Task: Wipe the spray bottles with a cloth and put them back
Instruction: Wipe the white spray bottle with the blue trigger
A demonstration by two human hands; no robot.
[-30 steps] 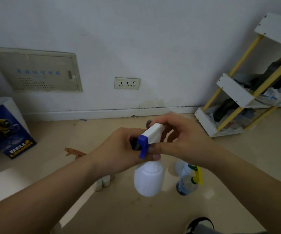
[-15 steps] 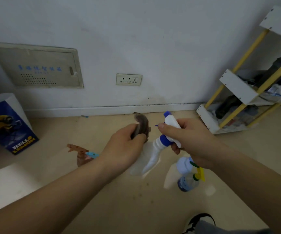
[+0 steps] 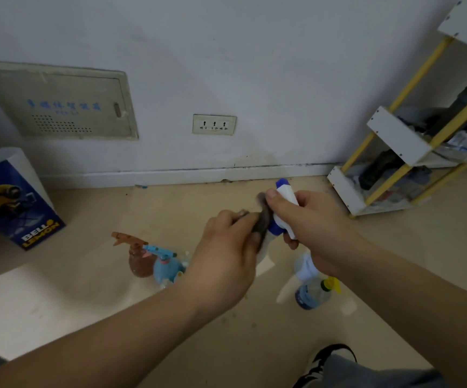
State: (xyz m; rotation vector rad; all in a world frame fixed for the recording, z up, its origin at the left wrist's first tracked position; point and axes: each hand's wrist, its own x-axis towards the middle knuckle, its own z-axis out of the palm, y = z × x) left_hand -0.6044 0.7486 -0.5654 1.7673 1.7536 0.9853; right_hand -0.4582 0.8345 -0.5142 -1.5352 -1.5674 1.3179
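Far left I see a blue printed bag (image 3: 16,203) standing on the floor by the wall, with a vented wall panel (image 3: 58,105) above it. Next right, a brown spray bottle (image 3: 138,261) and a light-blue spray bottle (image 3: 165,268) stand on the floor, touching or just beside each other (can't tell which). There's a wall socket (image 3: 214,124) on the far wall.

Centre: the left hand (image 3: 226,256) has its fingers curled tight on a dark grey cloth (image 3: 263,219), which is pressed against the neck of the white spray bottle (image 3: 286,196). That bottle is off the floor between both hands, blue nozzle tip pointing up and away. Its body is mostly hidden behind the left hand and blurred. The right hand (image 3: 316,228) is clamped round the bottle's spray head, thumb on top.

Under the right wrist, on the floor, a small white bottle (image 3: 305,267) and a clear bottle with yellow trigger (image 3: 315,292) stand just beside each other. Far right is a cluttered white-and-yellow shelf rack (image 3: 394,135). At the near edge is a black-and-white shoe (image 3: 327,359).
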